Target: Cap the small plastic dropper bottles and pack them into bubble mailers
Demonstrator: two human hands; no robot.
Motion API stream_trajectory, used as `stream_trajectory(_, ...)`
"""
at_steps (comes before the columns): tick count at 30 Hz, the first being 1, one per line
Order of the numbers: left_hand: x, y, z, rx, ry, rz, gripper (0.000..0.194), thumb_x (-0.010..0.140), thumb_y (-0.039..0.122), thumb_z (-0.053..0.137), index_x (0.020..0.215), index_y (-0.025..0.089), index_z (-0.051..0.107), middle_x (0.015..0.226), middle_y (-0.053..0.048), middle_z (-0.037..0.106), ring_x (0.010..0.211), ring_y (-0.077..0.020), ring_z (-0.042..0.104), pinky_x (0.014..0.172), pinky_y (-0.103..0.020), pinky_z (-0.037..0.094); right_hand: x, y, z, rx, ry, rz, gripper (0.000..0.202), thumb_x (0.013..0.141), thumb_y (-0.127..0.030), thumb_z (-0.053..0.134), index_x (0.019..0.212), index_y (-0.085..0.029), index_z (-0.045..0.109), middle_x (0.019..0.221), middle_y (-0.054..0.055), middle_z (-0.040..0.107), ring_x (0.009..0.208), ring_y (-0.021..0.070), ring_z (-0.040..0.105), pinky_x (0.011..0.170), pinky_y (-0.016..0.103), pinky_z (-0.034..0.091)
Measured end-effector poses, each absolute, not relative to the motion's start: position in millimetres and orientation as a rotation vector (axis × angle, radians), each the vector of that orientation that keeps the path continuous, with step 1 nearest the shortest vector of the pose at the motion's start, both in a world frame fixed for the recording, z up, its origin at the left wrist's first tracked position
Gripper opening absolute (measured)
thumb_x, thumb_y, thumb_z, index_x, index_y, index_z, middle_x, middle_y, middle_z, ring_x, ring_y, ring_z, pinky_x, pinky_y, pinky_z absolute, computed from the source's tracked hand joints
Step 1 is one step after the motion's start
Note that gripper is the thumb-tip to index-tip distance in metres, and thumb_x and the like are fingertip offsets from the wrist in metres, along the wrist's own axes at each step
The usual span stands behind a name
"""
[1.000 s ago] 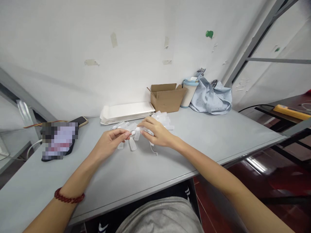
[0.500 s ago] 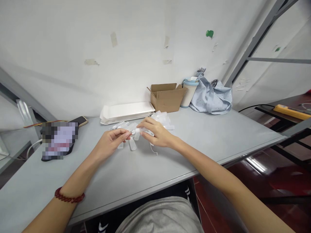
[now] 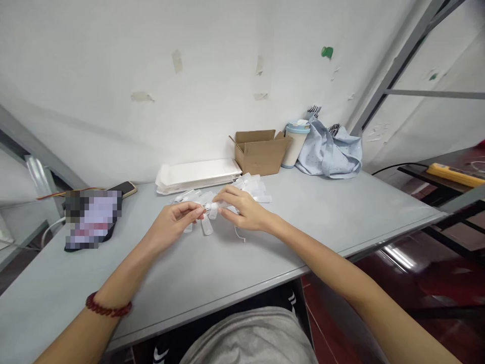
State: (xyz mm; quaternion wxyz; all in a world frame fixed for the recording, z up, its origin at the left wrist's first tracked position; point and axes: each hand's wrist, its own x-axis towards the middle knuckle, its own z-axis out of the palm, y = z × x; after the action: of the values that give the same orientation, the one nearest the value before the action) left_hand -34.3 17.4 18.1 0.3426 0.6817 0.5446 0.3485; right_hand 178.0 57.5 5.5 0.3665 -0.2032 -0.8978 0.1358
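Small white piece (image 3: 211, 207): left hand (image 3: 180, 221) pinches at 9 o'clock, right hand (image 3: 244, 208) grips from 3 o'clock. White stack (image 3: 199, 173) near 12 o'clock; open carton (image 3: 265, 158) toward 1 o'clock.

Whatever the left hand (image 3: 176, 222) pinches is too small to tell. The right hand (image 3: 244, 208) hides some of the white pieces (image 3: 206, 225), and their overlap obscures the count. Mosaic blurs the item (image 3: 93, 220) at left. The box's (image 3: 263, 157) near wall hides its floor; its right flap covers part of the cup (image 3: 297, 144). The near edge cuts off 2 arms.
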Motion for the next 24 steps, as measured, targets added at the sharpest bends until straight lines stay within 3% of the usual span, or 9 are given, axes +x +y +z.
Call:
stream_trajectory(10, -30, 14, 15, 1.831, 1.445, 0.943, 0.033, 0.077, 0.051, 0.057, 0.072, 0.019, 0.065, 0.07, -0.002, 0.066, 0.064, -0.0156, 0.054, 0.059, -0.025, 0.042, 173, 56, 1, -0.512, -2.344, 0.337, 0.017, 0.092, -0.016, 0.043, 0.104, -0.013, 0.054, 0.095, 0.01, 0.051, 0.088, 0.0193, 0.05, 0.082, 0.036, 0.048)
stream_trajectory(24, -24, 9, 13, 1.839, 1.411, 0.975, 0.029, 0.078, 0.048, 0.055, 0.068, 0.021, 0.061, 0.067, 0.0, 0.062, 0.066, -0.0163, 0.056, 0.065, -0.026, 0.046, 171, 53, -6, -0.487, -2.328, 0.318, 0.016, 0.091, -0.016, 0.042, 0.103, -0.012, 0.052, 0.096, 0.011, 0.051, 0.09, 0.0203, 0.049, 0.083, 0.037, 0.047)
